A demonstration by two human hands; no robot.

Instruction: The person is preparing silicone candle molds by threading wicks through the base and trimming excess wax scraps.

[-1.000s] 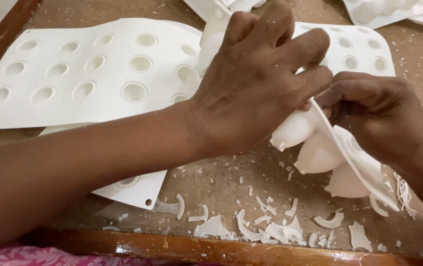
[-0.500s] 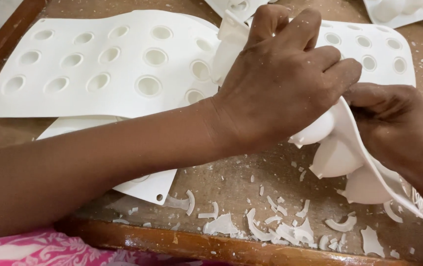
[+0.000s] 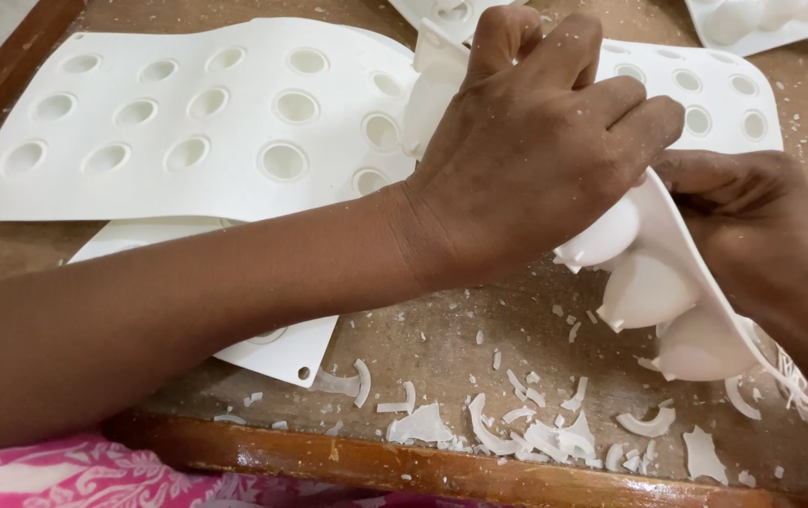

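Note:
My left hand [image 3: 540,150] reaches across from the left and grips the upper part of a white flexible mould sheet with rounded cups [image 3: 653,292], fingers curled over its edge. My right hand [image 3: 757,230] holds the same sheet from the right side, fingers pressed behind it. The sheet is bent and tilted, its domed cups facing down toward the board. Both hands are dusted with white powder.
A large white mould sheet with round holes [image 3: 206,113] lies flat at the left, over another sheet [image 3: 282,348]. A third holed sheet [image 3: 714,89] lies behind my hands. White shell scraps [image 3: 526,428] litter the brown board near its wooden front edge [image 3: 376,461].
The view has shifted slightly; my left hand has moved up along the bent sheet, and more of its domed cups now show below my hands.

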